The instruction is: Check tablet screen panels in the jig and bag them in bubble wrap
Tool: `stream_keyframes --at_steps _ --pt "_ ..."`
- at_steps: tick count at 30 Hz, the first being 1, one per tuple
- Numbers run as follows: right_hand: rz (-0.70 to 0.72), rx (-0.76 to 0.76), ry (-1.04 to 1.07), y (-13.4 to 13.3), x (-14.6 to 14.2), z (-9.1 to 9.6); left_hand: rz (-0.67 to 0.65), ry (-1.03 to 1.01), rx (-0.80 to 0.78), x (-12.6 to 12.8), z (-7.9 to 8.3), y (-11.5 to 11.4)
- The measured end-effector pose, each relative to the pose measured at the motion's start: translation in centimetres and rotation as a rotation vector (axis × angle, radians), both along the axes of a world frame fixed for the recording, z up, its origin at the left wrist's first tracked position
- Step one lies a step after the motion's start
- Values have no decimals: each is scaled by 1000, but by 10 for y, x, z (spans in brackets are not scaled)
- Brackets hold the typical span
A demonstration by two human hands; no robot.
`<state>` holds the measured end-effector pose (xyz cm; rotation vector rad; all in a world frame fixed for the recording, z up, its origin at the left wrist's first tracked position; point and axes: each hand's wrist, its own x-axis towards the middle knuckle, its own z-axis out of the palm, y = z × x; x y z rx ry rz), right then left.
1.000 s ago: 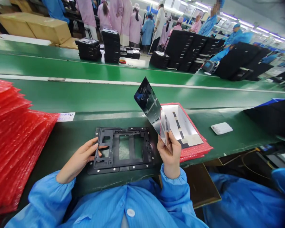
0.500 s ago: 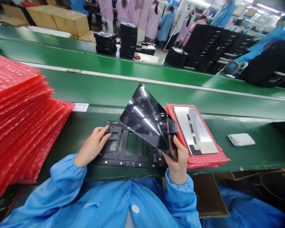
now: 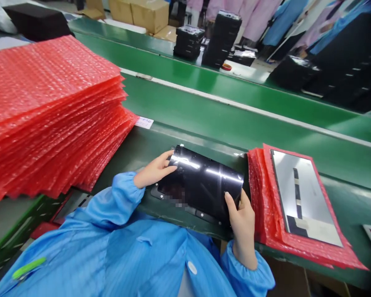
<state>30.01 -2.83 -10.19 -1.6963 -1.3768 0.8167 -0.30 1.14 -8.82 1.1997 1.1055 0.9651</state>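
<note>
Black panel (image 3: 204, 181) on its frame (image 3: 204, 215), ends in grip of left hand (image 3: 153, 173), right hand (image 3: 243, 216)

Blue smock, elastic-cuffed sleeves, white button, bare hands (image 3: 154, 171)

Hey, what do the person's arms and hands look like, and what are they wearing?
The left hand and right hand are bare, with no gloves. Long light-blue sleeves end in gathered elastic cuffs. The front of the garment has a white button.
</note>
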Motion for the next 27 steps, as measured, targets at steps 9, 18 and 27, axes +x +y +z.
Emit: stream_keyframes --at_steps 9,18,27 --pt "-16 -57 -100 -4 -3 -9 49 538 268 -9 -25 5" --pt "-12 -59 -125 -4 -4 -8 55 547 259 -10 -25 5" --pt "-8 -19 -143 -6 -4 -12 23 636 249 -9 -20 4"
